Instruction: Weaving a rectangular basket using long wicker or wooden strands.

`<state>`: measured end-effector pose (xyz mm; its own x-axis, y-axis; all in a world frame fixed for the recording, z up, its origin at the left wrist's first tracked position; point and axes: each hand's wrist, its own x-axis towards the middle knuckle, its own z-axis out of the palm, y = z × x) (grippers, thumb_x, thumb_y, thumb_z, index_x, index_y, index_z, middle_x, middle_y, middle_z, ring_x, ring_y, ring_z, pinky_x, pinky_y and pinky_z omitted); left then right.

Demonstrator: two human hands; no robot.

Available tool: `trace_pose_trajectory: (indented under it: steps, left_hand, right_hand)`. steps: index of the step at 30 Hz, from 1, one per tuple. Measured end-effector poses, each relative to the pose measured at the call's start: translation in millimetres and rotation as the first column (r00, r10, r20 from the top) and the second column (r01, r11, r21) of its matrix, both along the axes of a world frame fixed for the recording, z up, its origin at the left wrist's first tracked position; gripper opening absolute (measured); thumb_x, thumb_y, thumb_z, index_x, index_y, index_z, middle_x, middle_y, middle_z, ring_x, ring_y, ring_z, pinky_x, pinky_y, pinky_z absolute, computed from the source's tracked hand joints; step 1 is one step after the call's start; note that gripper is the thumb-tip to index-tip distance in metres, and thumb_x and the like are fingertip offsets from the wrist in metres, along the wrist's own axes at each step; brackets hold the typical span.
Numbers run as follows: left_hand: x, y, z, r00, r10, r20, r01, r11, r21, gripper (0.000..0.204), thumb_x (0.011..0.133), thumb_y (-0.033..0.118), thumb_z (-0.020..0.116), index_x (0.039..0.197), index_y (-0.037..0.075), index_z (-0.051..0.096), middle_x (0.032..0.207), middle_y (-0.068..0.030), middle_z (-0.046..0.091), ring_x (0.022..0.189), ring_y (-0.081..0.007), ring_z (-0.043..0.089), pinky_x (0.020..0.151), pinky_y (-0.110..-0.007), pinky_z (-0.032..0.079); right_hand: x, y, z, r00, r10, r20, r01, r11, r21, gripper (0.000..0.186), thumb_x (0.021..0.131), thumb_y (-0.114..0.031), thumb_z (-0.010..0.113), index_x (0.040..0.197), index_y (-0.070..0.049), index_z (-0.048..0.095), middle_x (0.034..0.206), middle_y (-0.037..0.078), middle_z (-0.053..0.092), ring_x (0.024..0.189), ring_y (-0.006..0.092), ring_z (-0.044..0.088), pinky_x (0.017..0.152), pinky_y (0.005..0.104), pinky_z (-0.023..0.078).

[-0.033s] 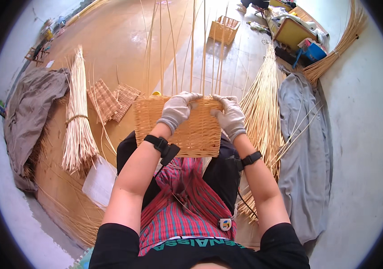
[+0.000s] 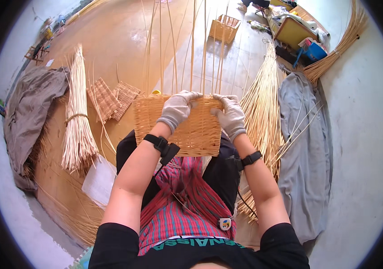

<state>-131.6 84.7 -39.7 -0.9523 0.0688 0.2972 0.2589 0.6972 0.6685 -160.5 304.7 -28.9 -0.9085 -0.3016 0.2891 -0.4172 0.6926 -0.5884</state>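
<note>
A rectangular, tightly woven wicker piece [image 2: 191,134] stands in front of me at my knees, its broad face toward me. From its far upper edge several long, thin wicker stakes [image 2: 193,54] rise upward. My left hand [image 2: 177,107], in a pale work glove, is closed over that edge near the middle, fingertips by the stakes. Close to the right corner, my right hand [image 2: 231,113], also gloved, pinches the same edge, its thumb on the near face. A short gap separates the hands. What lies behind the woven face is hidden.
Bundled pale wicker rods [image 2: 78,116] stand at left, beside flat woven panels [image 2: 104,101] and a brown cloth [image 2: 36,107]. On the right lie a larger rod bundle [image 2: 265,98] and a grey cloth [image 2: 301,157]. Farther off are a square wicker basket [image 2: 224,30] and a blue container [image 2: 313,51].
</note>
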Motion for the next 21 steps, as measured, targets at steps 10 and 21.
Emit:
trace_pose_trajectory:
  steps: [10, 21]
  left_hand:
    - [8, 7, 12, 0.998, 0.014, -0.06, -0.011, 0.999, 0.045, 0.04, 0.091, -0.004, 0.064, 0.127, 0.012, 0.069, 0.106, -0.0094, 0.07, 0.086, -0.0176, 0.068, 0.078, -0.03, 0.055]
    - [179, 1, -34, 0.945, 0.007, 0.326, -0.231, 0.719, 0.655, 0.024, 0.099, 0.001, 0.062, 0.122, 0.005, 0.067, 0.096, -0.0018, 0.067, 0.068, -0.0075, 0.061, 0.058, -0.024, 0.051]
  right_hand:
    - [8, 0, -2, 0.999, -0.039, 0.002, 0.039, 0.999, 0.005, 0.055, 0.081, -0.019, 0.079, 0.134, -0.016, 0.065, 0.127, 0.015, 0.06, 0.118, 0.0318, 0.06, 0.106, 0.0392, 0.048]
    - [167, 66, 2, 0.89, 0.452, 0.062, -0.453, 0.891, 0.002, 0.044, 0.084, -0.014, 0.075, 0.127, -0.01, 0.066, 0.125, 0.013, 0.07, 0.113, 0.0308, 0.067, 0.1, 0.0414, 0.053]
